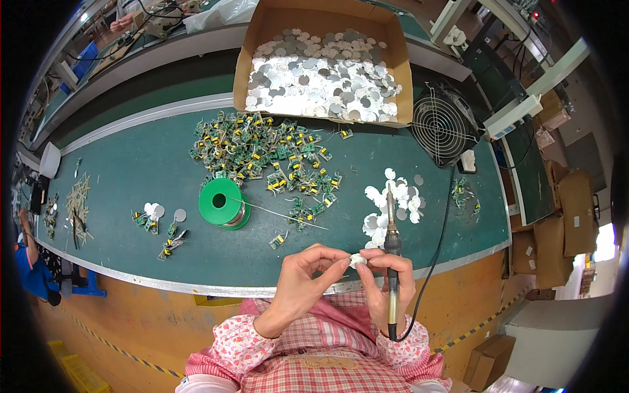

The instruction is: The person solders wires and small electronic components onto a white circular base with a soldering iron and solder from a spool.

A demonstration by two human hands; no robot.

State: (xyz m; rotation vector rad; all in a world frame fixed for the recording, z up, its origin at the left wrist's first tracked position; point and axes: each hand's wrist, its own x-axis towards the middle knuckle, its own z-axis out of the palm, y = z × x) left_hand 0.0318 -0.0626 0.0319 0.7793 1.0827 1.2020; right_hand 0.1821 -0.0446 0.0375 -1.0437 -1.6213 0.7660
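At the bench's near edge, my left hand (306,278) pinches a small circuit board with a white disc (357,260) between thumb and fingertips. My right hand (388,288) has thumb and forefinger on the same piece. A soldering iron (393,243) is also held in my right hand, its tip pointing away from me. Just beyond that tip lies a loose group of white and grey discs (375,223). Left of my hands, a green spool of solder wire (220,202) has its loose end trailing right. One single circuit board (278,240) lies near my left hand.
A heap of small circuit boards (236,144) covers the back middle. Behind it stands a cardboard box (241,78) of discs. A black fan (445,124) sits back right; the iron's cable (443,236) crosses the right side. Cut wires (78,203) lie far left. Another person (36,265) is beyond.
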